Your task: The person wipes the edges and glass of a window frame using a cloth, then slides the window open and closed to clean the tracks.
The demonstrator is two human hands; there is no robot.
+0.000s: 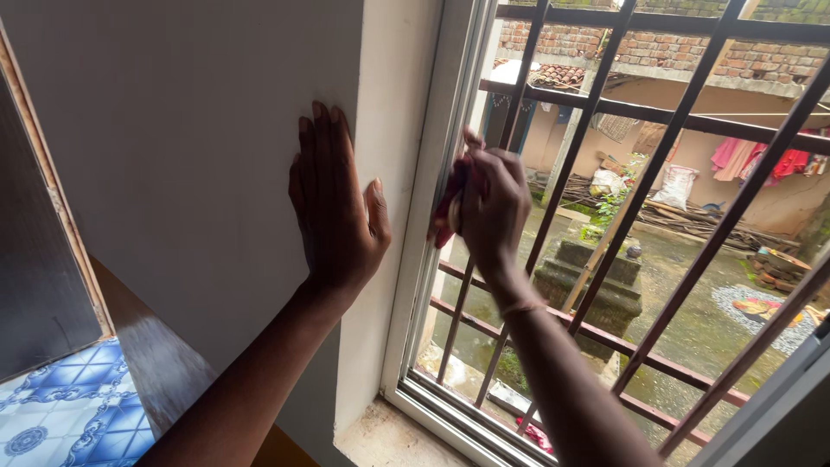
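Observation:
My left hand (333, 207) lies flat with fingers together on the white wall (173, 130), just left of the window recess. My right hand (488, 207) is closed around a red cloth (448, 207) and presses it against the white window frame (441, 173) at its left side. The cloth is mostly hidden by my fingers. Dark metal bars (683, 121) run across the open window behind my right hand.
A stone sill (389, 437) lies under the window. A dark wooden panel (35, 259) and blue patterned tiles (69, 415) are at the lower left. Outside are a wet yard, a brick wall and hanging clothes (752, 160).

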